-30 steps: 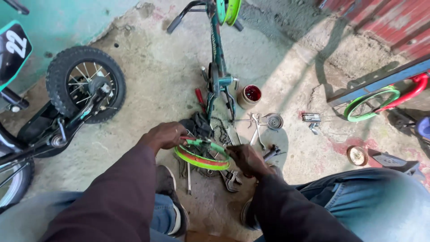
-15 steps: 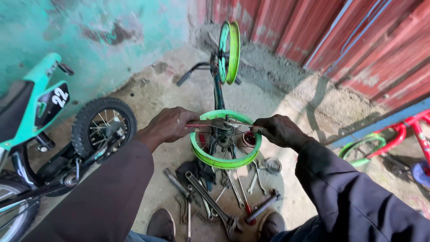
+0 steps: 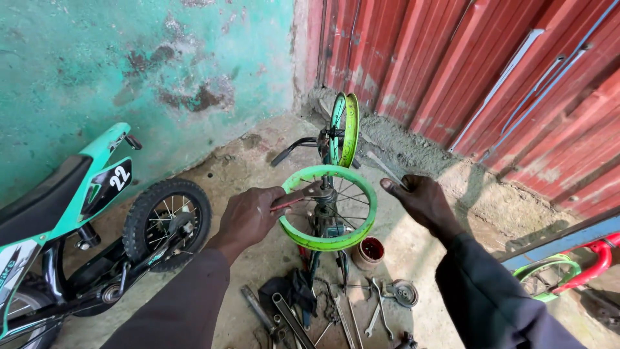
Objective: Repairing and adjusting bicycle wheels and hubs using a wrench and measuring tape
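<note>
A small green wheel rim (image 3: 303,238) with thin spokes is held up in front of me, above the floor. My left hand (image 3: 248,218) is closed on a wrench (image 3: 303,194) whose head sits at the wheel's hub (image 3: 326,192); its fingers touch the rim's left edge. My right hand (image 3: 423,201) is off the wheel, to its right, and grips a slim metal spanner (image 3: 382,167) that points up and left. Behind the rim stands an upturned bicycle frame (image 3: 318,249) with a second green wheel (image 3: 344,128) at its top.
A green child's bike with a black tyre (image 3: 166,223) stands at the left. Loose spanners (image 3: 352,317), a sprocket (image 3: 404,294) and a small tin (image 3: 369,251) lie on the concrete below. A red corrugated wall (image 3: 491,77) is at the right, and a red bike with a green rim (image 3: 549,278) at the lower right.
The green rim has risen from the floor tools to in front of me. My right hand has left the hub and moved right with a spanner. The view has tilted up.
</note>
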